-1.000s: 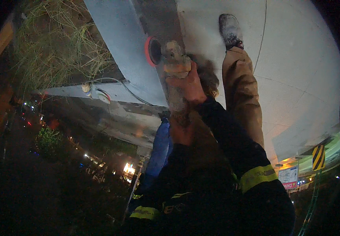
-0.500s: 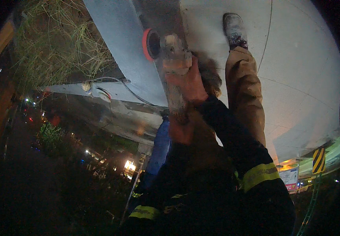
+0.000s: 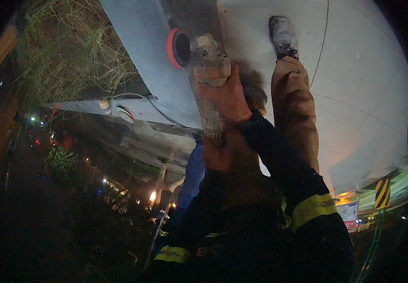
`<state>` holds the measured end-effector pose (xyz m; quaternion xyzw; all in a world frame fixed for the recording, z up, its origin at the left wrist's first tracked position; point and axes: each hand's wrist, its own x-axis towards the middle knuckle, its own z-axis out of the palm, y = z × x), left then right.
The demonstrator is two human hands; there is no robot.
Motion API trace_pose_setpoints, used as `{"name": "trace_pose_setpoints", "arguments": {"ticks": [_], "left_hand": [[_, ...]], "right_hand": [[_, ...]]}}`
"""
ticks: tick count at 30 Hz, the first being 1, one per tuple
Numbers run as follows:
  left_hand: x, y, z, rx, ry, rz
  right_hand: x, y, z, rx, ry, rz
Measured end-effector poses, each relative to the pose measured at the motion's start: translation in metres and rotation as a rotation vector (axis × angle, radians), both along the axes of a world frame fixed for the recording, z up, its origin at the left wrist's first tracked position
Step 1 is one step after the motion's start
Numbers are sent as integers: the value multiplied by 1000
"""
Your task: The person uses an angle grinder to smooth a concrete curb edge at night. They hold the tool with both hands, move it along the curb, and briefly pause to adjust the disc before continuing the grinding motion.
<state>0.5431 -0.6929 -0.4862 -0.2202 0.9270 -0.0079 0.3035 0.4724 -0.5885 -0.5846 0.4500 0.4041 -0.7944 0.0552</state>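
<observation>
Since the earlier frame, the angle grinder (image 3: pixel 211 114) and its red-rimmed disc (image 3: pixel 181 48) have shifted slightly up and left. The tool sits at upper centre, its long axis running nearly upright in the frame. The right hand (image 3: pixel 234 96) is wrapped round the body just behind the head; the left hand (image 3: pixel 217 158) is at the rear end, too dim to tell its grip. The disc lies up and left of both, nearer the right, over the blue-grey slab (image 3: pixel 140 42); contact is unclear.
</observation>
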Motion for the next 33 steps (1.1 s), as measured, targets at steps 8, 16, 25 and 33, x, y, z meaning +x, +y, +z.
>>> {"name": "trace_pose_setpoints", "arguments": {"ticks": [8, 16, 25, 33], "left_hand": [[40, -16, -6, -95, 116, 68], [26, -18, 8, 44, -32, 8], [16, -15, 13, 12, -196, 14], [13, -17, 4, 88, -111, -32]], "right_hand": [[32, -15, 9, -152, -88, 49], [15, -8, 13, -39, 10, 1], [20, -10, 8, -150, 14, -48], [19, -11, -8, -131, 9, -10]]}}
